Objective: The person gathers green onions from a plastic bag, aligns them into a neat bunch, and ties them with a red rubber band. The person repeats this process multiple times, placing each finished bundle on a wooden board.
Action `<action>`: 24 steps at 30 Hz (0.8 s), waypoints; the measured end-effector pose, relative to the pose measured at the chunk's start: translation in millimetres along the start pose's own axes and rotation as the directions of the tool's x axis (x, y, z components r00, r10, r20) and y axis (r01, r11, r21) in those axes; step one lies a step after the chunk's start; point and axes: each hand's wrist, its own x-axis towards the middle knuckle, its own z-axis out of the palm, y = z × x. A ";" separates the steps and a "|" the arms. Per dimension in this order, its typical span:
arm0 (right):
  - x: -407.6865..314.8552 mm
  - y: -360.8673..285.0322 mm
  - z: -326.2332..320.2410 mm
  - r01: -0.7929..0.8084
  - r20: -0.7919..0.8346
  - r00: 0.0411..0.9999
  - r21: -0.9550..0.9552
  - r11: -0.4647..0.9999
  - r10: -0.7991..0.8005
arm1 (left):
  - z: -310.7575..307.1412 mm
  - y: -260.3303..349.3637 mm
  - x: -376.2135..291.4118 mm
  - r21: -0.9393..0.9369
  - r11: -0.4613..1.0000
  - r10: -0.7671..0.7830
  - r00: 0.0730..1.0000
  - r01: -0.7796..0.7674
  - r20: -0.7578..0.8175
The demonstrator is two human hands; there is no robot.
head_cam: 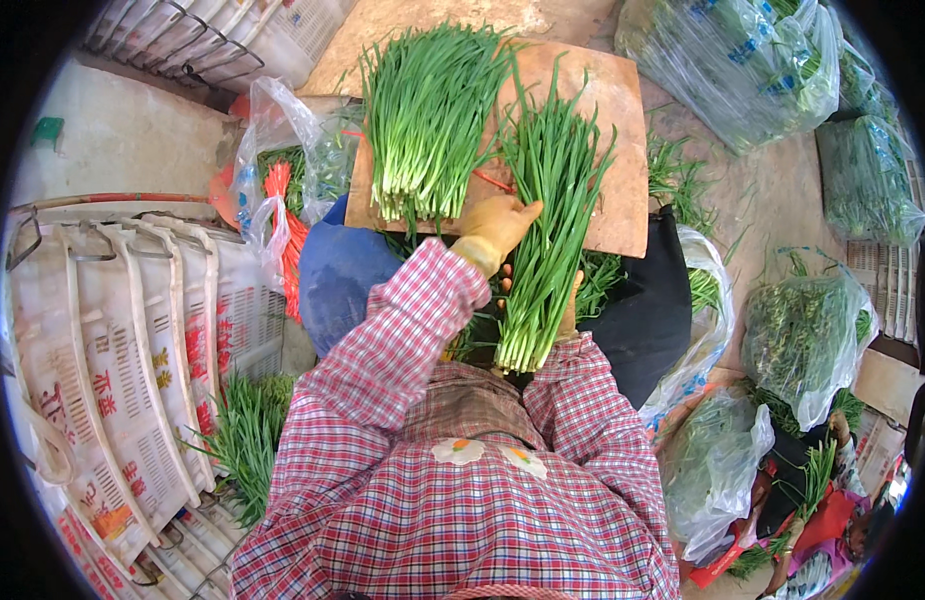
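My right hand is wrapped around a bundle of garlic chives from underneath, its cut pale ends towards me. Fingertips show on the left of the stems and the thumb on the right. The palm is hidden. My left hand, in a yellowish glove, has its fingertips against the left side of this bundle. Whether it pinches a leaf there cannot be made out. A larger bunch of garlic chives lies on a wooden board across my lap. Near my left hand, a red tie strip rests on the board.
White plastic crates are stacked at left. Red tie strips hang beside a clear plastic bag. Bagged greens stand at upper right, with another bag below. A co-worker holds greens at lower right. Loose chives lie at left.
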 end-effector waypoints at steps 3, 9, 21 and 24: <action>-2.0 -1.3 0.8 0.051 -0.050 0.997 -0.142 0.989 -0.059 | 20.6 6.7 32.4 0.148 0.989 -0.023 0.999 0.027 -0.028; -0.5 -1.6 0.3 0.036 -0.046 0.998 -0.021 0.999 -0.037 | 19.0 1.2 61.1 -0.292 0.912 -0.216 0.942 0.289 0.257; 0.0 -4.3 -1.0 0.008 0.056 0.998 -0.005 1.000 -0.008 | -3.2 1.7 77.2 -0.586 0.810 -0.106 0.991 0.036 -0.084; 1.1 -4.3 -1.5 0.013 0.072 0.997 -0.024 1.000 -0.012 | -36.8 23.8 71.3 -0.752 0.657 -0.133 0.991 0.064 -0.033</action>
